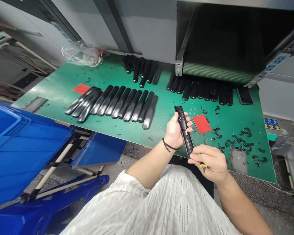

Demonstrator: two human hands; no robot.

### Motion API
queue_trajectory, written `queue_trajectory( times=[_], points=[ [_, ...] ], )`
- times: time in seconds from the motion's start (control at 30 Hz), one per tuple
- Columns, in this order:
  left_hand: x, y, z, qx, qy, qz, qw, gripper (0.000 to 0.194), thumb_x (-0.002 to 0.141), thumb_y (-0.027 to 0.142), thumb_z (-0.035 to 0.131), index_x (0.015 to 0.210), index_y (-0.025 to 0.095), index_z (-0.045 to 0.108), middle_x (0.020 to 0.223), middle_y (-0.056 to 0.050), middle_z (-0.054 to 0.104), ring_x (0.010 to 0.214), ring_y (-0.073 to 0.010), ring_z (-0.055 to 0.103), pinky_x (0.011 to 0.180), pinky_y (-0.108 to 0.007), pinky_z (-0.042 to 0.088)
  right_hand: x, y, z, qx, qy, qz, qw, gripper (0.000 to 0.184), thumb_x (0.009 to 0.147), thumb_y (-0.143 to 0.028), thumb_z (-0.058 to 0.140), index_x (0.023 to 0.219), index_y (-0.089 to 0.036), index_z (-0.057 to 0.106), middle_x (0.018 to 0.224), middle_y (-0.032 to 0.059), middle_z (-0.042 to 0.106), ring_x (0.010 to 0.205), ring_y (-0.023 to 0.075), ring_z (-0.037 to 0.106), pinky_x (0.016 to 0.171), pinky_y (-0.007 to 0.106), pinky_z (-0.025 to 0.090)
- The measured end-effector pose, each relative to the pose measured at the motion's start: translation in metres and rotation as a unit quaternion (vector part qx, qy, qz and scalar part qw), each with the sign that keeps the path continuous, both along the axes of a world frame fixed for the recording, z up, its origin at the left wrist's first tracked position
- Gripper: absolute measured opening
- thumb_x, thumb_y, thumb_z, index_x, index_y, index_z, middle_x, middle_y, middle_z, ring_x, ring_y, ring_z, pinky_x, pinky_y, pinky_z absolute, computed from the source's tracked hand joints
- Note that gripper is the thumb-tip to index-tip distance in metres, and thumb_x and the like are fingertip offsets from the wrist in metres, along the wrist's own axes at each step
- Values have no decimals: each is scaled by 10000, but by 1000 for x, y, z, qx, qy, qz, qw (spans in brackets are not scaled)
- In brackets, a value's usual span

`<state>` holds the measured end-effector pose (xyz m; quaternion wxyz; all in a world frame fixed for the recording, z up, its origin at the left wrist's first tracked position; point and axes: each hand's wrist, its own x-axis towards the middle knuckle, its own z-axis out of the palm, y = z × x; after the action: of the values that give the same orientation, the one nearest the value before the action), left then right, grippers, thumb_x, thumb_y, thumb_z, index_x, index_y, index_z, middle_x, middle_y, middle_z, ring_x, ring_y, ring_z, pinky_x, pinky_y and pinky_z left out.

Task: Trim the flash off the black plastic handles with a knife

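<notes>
My left hand point(175, 130) is wrapped round a long black plastic housing point(185, 132), its inner, ribbed side facing up. My right hand point(210, 162) is closed at the near end of that housing, thumb and forefinger at its tip. A small yellow-ended tool point(203, 165) pokes out from under the curled fingers of this hand; the rest of it is hidden. Beside the housing, on the green table, lies a red square point(202, 124). Small curved black pieces point(238, 139) are scattered to the right of my hands.
On the green table point(107, 128) several glossy black housings point(124, 102) lie in a row at left, with more point(201, 88) under the conveyor belt point(215, 72). A phone point(245, 94) lies at the right. A blue bin point(22, 150) stands at left.
</notes>
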<state>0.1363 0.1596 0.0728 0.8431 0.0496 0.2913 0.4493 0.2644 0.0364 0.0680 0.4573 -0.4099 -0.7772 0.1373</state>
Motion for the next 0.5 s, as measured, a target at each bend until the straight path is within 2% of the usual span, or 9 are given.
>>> queue_trajectory(
  times=[0.1, 0.2, 0.27, 0.33, 0.37, 0.4, 0.5],
  points=[
    [-4, -2, -1, 41, -29, -42, 998, 390, 1068, 428, 334, 952, 153, 585, 743, -32, 486, 577, -114, 460, 428, -170, 320, -3, 0, 2, -20, 29, -31, 999, 90, 907, -202, 747, 830, -212, 702, 789, 13, 715, 661, 111, 662, 625, 246, 542],
    [-8, -2, -2, 78, -34, -51, 995, 353, 1028, 420, 378, 968, 154, 602, 719, -7, 431, 583, -121, 458, 450, -190, 350, 9, 2, -3, -38, 36, -125, 991, 122, 928, -206, 706, 808, -222, 700, 760, 16, 701, 659, 135, 646, 611, 276, 517],
    [-11, -3, -2, 111, -3, -60, 992, 264, 993, 363, 452, 1009, 149, 607, 731, 3, 437, 605, -119, 487, 481, -200, 393, 26, 6, -9, -51, 25, -205, 977, 57, 946, -228, 677, 944, -231, 733, 778, 17, 695, 629, 137, 604, 604, 293, 487],
    [-13, -5, -3, 162, 48, -78, 982, 205, 964, 327, 559, 1074, 157, 593, 751, 17, 473, 616, -115, 536, 500, -205, 427, 45, 13, -14, -72, -34, -269, 960, 259, 950, -289, 672, 1198, -215, 690, 841, 29, 691, 640, 149, 586, 605, 303, 469],
    [-14, -7, -4, 194, 75, -90, 974, 246, 947, 342, 624, 1115, 167, 580, 756, 28, 495, 596, -111, 556, 495, -209, 434, 54, 17, -14, -82, -73, -285, 952, 346, 961, -319, 652, 1284, -197, 639, 889, 46, 689, 674, 160, 596, 618, 308, 470],
    [-15, -10, -5, 227, 99, -101, 963, 338, 925, 374, 687, 1175, 181, 564, 756, 39, 517, 560, -108, 567, 480, -213, 433, 62, 20, -13, -90, -111, -289, 947, 356, 984, -336, 606, 1305, -183, 607, 931, 62, 684, 719, 172, 611, 636, 310, 476],
    [-19, -20, -7, 300, 148, -126, 934, 648, 889, 476, 761, 1425, 231, 491, 696, 64, 555, 436, -98, 526, 421, -222, 401, 75, 27, 1, -89, -174, -252, 948, 261, 1055, -306, 407, 1110, -192, 635, 931, 73, 663, 811, 179, 614, 715, 310, 486]
  ],
)
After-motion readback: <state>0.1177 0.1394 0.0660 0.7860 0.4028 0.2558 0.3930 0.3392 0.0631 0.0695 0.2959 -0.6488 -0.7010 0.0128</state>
